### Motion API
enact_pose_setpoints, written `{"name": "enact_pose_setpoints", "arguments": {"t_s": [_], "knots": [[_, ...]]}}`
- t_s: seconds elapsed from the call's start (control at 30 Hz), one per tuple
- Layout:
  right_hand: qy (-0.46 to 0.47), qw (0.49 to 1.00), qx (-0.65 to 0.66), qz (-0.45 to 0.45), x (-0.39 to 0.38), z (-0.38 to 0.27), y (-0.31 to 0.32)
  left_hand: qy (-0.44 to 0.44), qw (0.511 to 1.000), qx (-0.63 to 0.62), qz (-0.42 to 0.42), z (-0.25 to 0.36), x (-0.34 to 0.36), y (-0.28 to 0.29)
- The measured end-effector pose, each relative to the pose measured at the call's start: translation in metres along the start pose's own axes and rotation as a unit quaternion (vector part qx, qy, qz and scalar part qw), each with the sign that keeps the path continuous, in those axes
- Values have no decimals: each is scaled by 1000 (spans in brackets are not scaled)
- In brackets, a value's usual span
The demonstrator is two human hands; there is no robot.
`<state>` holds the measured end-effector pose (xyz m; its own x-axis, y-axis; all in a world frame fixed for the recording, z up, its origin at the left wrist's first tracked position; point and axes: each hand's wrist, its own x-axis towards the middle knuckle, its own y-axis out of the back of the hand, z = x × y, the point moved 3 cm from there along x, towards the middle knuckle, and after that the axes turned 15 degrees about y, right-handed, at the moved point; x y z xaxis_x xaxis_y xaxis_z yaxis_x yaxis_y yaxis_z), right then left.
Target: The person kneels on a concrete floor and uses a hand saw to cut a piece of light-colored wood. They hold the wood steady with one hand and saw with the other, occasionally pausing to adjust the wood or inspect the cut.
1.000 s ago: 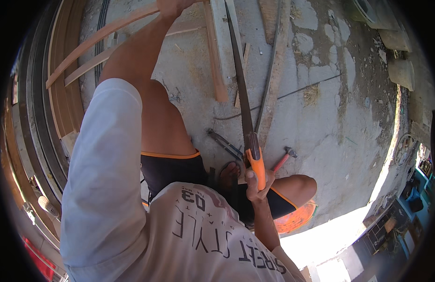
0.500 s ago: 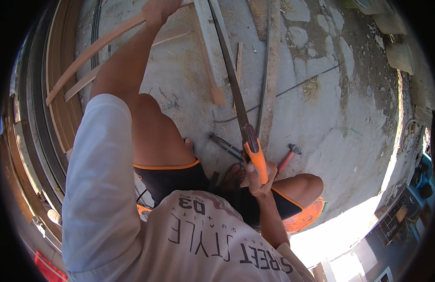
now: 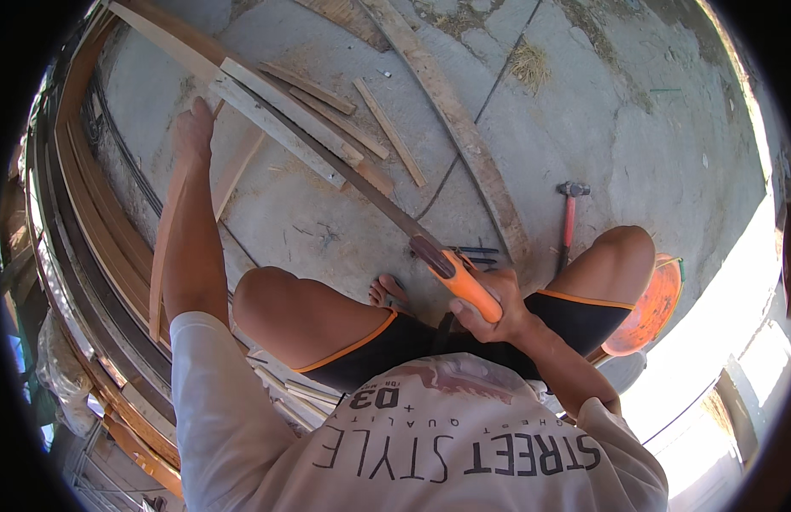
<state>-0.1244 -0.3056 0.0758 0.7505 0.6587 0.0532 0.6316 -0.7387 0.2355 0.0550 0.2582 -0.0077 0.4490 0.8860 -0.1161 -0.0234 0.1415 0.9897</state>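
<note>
My right hand (image 3: 495,309) is wrapped round the orange handle of a hand saw (image 3: 464,286). The saw's long blade (image 3: 374,194) slants up and left, over a pale wooden block (image 3: 280,128); whether its teeth touch the wood I cannot tell. On the left, my left hand (image 3: 193,130) is closed round a thin wooden strip (image 3: 167,243), its arm stretched out. The strip runs back beside my forearm, and its far end reaches the pale block.
Loose wood offcuts (image 3: 391,132) and a long plank (image 3: 464,145) lie on the concrete floor beyond the saw. A red-handled hammer (image 3: 570,215) rests by my right knee, near an orange round object (image 3: 650,311). Stacked boards (image 3: 105,230) line the left side.
My view has shifted, and the saw now slants further left. My left hand, with the strip, appears lower and further left. The right hand still grips the saw.
</note>
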Motion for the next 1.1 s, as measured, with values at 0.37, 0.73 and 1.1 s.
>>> {"name": "enact_pose_setpoints", "arguments": {"t_s": [0.37, 0.73, 1.1], "knots": [[-65, 994, 91, 4, 66, -26, -1, -39, 998, 21, 43, 3, -3, 2], [25, 1000, -11, 11, -9, -30, 22, 25, 998, 19, 47, -3, 0, 2], [-41, 999, 30, -8, -53, -55, 38, 14, 998, 6, 53, -7, -9, 11]]}}
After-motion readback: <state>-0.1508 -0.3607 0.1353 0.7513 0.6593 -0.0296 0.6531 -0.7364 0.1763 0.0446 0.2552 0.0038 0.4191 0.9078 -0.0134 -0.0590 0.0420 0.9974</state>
